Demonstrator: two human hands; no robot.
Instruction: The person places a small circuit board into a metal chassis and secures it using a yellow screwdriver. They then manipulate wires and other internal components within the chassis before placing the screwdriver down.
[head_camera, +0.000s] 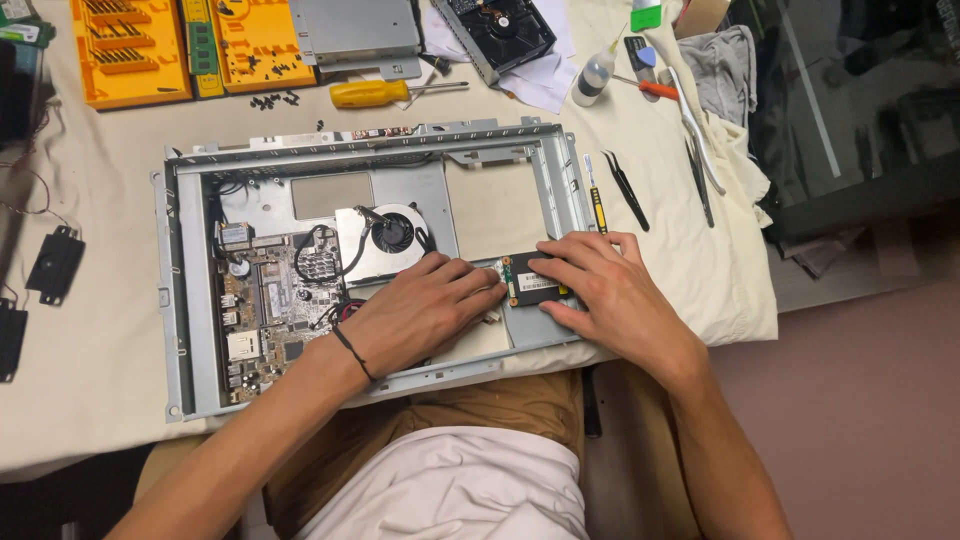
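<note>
Both hands, the left hand (425, 305) and right hand (600, 285), press fingertips flat on a small black drive (535, 280) (not gripping it), steadying it in the metal chassis (190, 300) on the worktop (90, 350).

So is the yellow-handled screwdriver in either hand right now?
No, the yellow-handled screwdriver lies on the cloth above the grey metal chassis, while both hands rest on the small black drive.
</note>
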